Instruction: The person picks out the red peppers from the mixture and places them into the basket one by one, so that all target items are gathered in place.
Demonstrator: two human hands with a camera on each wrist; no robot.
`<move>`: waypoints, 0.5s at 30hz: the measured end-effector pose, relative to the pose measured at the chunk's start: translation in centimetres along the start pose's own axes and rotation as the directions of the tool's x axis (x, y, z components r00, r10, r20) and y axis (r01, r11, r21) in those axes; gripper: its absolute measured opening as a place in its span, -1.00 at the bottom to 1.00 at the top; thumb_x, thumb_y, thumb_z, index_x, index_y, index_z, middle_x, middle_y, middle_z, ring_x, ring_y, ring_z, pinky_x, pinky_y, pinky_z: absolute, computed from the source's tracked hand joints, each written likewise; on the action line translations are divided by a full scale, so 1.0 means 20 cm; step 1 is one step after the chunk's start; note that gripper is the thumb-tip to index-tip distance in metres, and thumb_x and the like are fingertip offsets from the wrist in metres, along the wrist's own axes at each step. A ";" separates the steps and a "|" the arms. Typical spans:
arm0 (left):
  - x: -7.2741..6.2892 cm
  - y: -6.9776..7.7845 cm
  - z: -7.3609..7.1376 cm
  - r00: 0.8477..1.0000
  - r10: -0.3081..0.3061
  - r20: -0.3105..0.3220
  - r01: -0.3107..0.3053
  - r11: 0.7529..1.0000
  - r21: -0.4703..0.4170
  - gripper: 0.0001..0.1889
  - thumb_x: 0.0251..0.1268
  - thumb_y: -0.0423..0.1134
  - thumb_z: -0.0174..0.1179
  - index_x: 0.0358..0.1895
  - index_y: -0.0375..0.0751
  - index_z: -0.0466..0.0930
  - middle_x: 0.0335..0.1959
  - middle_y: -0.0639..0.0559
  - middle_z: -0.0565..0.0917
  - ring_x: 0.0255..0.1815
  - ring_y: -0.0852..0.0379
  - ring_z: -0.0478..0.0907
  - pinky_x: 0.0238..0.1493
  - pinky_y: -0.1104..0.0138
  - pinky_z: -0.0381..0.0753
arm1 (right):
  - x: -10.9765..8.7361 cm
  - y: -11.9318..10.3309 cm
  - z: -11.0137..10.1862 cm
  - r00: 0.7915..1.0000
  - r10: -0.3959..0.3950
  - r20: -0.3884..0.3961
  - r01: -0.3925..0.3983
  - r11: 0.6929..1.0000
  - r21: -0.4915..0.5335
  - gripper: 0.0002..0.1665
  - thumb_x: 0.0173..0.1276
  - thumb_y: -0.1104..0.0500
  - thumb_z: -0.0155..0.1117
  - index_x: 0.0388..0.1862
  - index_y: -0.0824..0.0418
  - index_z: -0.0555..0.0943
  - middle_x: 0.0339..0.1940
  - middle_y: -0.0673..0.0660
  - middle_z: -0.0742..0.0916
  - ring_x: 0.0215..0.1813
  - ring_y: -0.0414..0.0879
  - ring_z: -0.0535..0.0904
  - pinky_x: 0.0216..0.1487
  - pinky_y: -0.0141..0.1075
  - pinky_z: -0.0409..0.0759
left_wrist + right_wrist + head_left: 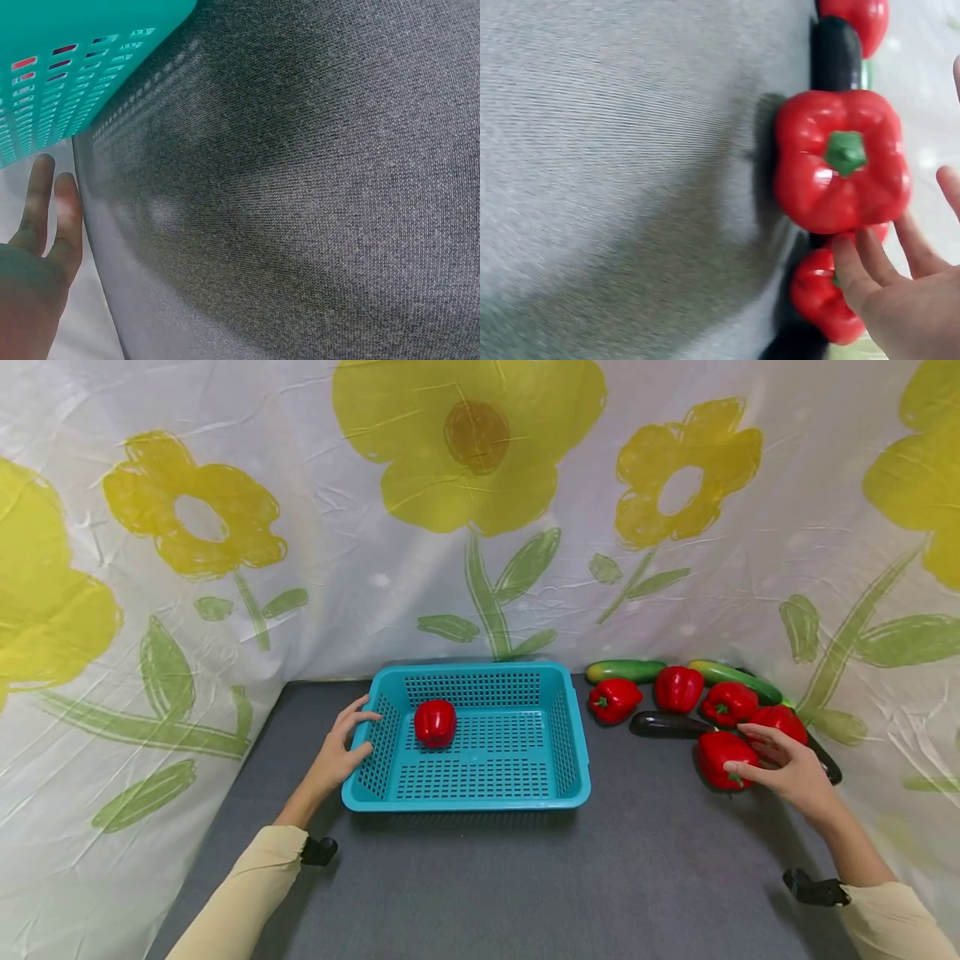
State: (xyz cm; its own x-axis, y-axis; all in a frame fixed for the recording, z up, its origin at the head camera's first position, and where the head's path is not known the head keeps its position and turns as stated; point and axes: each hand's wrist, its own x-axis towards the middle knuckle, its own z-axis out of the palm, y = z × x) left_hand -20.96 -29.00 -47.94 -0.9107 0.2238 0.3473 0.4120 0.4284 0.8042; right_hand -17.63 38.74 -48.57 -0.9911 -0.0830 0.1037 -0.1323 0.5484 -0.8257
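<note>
Extended from near right, a person's right hand (793, 772) spreads thumb and fingers at a glossy red bell pepper (717, 758), green stem (846, 152) facing near, axis running near to far, right of a turquoise perforated plastic basket (465, 805); the left hand (341, 755), fingers parted, sits at its left end.

A grey table (465, 885) carries a blue basket (468, 805), red peppers (614, 701), cucumbers (626, 672) and eggplants (667, 725).

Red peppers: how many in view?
6: one pepper in the blue basket; right of it, four peppers in a rough row and one front pepper by the right hand. More may be hidden.
</note>
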 end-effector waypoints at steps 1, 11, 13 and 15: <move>0.00 0.00 0.00 1.000 -0.006 0.001 0.006 1.000 0.002 -0.57 0.16 -0.72 0.03 0.15 -0.61 0.46 0.48 -0.57 0.09 0.42 -0.54 0.05 0.07 -0.30 0.27 | 0.00 0.01 0.01 1.000 -0.002 -0.011 0.002 1.000 -0.005 -0.24 0.32 0.16 0.49 0.45 0.27 0.42 0.28 0.14 0.56 0.14 -0.40 0.47 -0.03 -0.58 0.46; 0.00 -0.05 0.00 1.000 -0.002 -0.015 0.002 1.000 -0.007 -0.55 0.17 -0.73 0.04 0.18 -0.60 0.47 0.51 -0.51 0.09 0.45 -0.49 0.06 0.11 -0.30 0.26 | 0.00 0.10 0.07 0.998 0.050 -0.026 -0.051 0.998 -0.034 -0.19 0.32 0.10 0.49 0.48 0.25 0.39 0.31 0.34 0.52 0.04 -0.30 0.46 -0.16 -0.47 0.52; 0.00 0.01 0.00 1.000 -0.010 -0.009 0.010 1.000 -0.008 -0.56 0.16 -0.74 0.04 0.16 -0.64 0.46 0.49 -0.56 0.09 0.43 -0.53 0.07 0.12 -0.31 0.26 | 0.00 0.10 0.08 0.998 0.061 -0.026 -0.062 0.997 -0.035 -0.19 0.32 0.09 0.49 0.47 0.25 0.39 0.30 0.37 0.51 0.04 -0.27 0.44 -0.17 -0.45 0.53; 0.00 0.03 0.00 1.000 -0.015 -0.005 0.015 1.000 0.000 -0.56 0.16 -0.74 0.05 0.17 -0.65 0.46 0.49 -0.57 0.09 0.43 -0.54 0.06 0.13 -0.30 0.26 | 0.01 0.10 0.08 0.998 0.057 -0.030 -0.058 0.998 -0.034 -0.20 0.32 0.10 0.49 0.47 0.27 0.39 0.29 0.38 0.51 0.03 -0.27 0.45 -0.19 -0.44 0.54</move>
State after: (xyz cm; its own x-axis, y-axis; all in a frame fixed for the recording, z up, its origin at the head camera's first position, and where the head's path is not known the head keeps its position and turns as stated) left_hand -20.68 -28.77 -47.48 -0.9169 0.2127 0.3378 0.3983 0.4316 0.8094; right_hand -18.02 38.46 -51.11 -0.9970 -0.0271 0.0728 -0.0751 0.5799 -0.8112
